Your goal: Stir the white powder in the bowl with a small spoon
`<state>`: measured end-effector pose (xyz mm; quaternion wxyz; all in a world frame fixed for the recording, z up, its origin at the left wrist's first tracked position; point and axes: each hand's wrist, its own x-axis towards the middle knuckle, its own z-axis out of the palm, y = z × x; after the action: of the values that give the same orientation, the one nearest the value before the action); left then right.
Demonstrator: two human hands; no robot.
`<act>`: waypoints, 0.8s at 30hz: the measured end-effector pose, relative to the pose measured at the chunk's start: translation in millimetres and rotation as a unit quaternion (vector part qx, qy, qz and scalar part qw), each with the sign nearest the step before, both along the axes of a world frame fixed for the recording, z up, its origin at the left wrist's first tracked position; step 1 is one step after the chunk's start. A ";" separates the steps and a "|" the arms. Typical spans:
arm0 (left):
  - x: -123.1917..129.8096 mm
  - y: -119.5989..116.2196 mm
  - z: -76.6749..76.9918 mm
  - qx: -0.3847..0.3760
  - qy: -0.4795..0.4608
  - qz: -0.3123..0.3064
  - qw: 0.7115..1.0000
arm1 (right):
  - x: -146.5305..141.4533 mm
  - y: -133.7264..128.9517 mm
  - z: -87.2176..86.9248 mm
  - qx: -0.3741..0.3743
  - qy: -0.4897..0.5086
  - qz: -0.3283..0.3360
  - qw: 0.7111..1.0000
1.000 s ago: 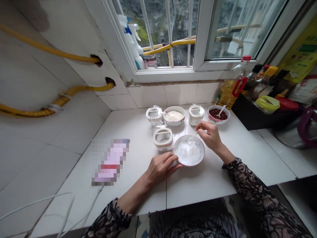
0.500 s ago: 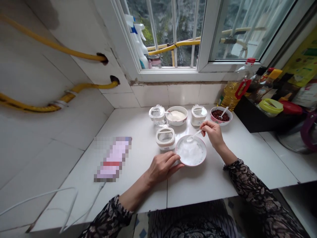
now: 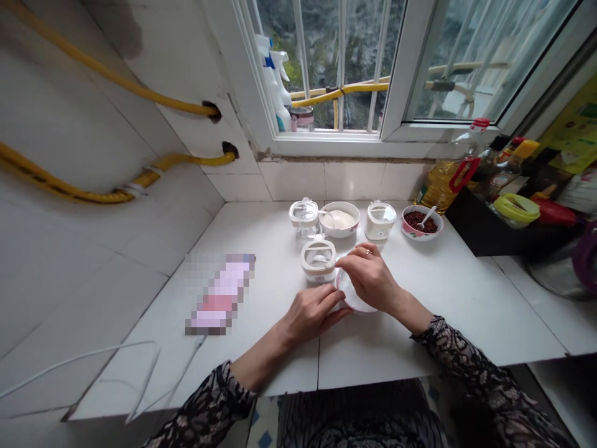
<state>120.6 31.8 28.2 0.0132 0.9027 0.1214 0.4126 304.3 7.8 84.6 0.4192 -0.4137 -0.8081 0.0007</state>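
Note:
My left hand point(image 3: 318, 306) grips the near-left rim of a white bowl point(image 3: 358, 305) with fine white grains in it. My right hand point(image 3: 370, 277) reaches across above this bowl and hides much of it. Its fingers pinch a white spoon point(image 3: 321, 257), whose scoop end shows inside the opening of a small clear jar with a pale rim point(image 3: 318, 271). The jar stands just left of the bowl. Most of the spoon's handle is hidden by my fingers.
Two more clear jars, one at left point(image 3: 304, 218) and one at right point(image 3: 380, 221), flank a bowl of off-white grains point(image 3: 339, 231). A bowl of dark red beans point(image 3: 428, 233) holds another spoon. An oil bottle point(image 3: 443, 183), a black rack point(image 3: 480, 227) and a blurred phone point(image 3: 221, 292) with its cable lie around.
My right hand has moved left with the spoon, from the bowl to the pale-rimmed jar. My left hand still holds the bowl's rim. The whole view has shifted slightly.

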 end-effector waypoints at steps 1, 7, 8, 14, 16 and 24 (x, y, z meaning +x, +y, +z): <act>0.1 0.0 0.2 0.001 0.000 0.000 1.000 | 1.4 0.0 1.9 0.011 -0.005 0.000 1.000; 0.6 -0.1 0.4 -0.005 -0.001 -0.007 1.000 | 27.4 -3.2 14.8 0.028 0.112 -0.084 0.990; 0.6 -0.1 0.2 -0.005 -0.002 -0.008 1.000 | 32.5 -2.9 14.7 0.025 0.120 -0.102 0.987; -0.5 0.0 -0.9 -0.008 0.000 -0.012 1.000 | 45.0 5.3 1.6 -0.043 0.091 -0.134 0.986; -0.7 0.1 -0.6 -0.010 -0.001 -0.013 1.000 | 44.2 7.2 -1.2 -0.080 0.090 -0.126 0.985; -0.3 0.6 0.5 -0.009 -0.007 -0.018 1.000 | 51.2 7.7 3.6 -0.189 0.255 -0.155 0.936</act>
<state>120.3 32.5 28.7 0.0299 0.9016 0.1088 0.4176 355.5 15.5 88.2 0.5201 -0.5913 -0.5852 0.1934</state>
